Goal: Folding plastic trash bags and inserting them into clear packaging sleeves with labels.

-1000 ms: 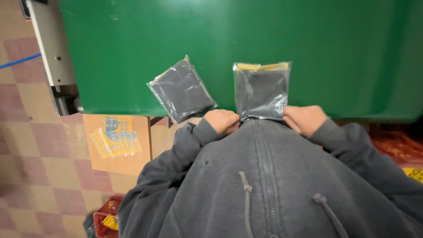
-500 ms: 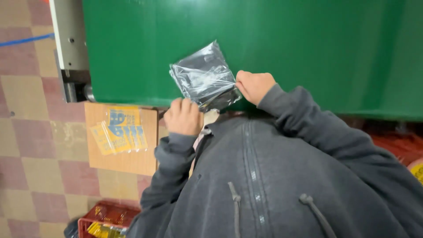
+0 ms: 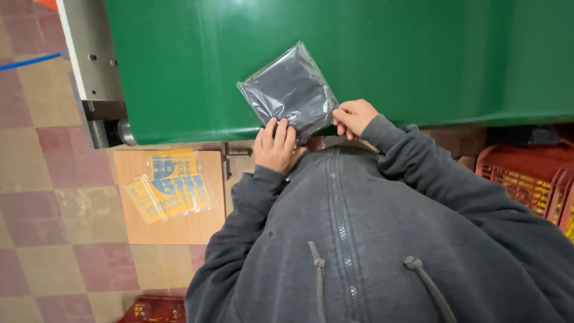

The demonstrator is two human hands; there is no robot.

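Lying on the green bench [image 3: 418, 60] near its front edge, the clear plastic bag with dark folded cloth inside [image 3: 291, 91] sat turned like a diamond, one corner pointing toward the person. The left hand [image 3: 276, 145] rested at the lower edge of the bag, its fingers stretched nearly flat and spread, with the fingertips pressing on the plastic rather than gripping it. The right hand [image 3: 354, 116] was curled at the bag's lower right corner, thumb and forefinger pinched together on the plastic edge there. Both hands came out of the sleeves of a grey zipped hoodie [image 3: 371, 239] that filled the lower part of the view, its drawstrings hanging down.

Left of the bench stood a grey metal frame [image 3: 89, 54] with a roller end beneath it. Below the bench edge, a flat brown board [image 3: 179, 209] lay over the checkered tile floor [image 3: 54, 197], and on it were a few overlapping yellow leaflets with blue print [image 3: 168, 185]. A red plastic crate [image 3: 526, 173] stood at the right, under the bench, and another red crate [image 3: 156, 310] showed at the bottom edge.
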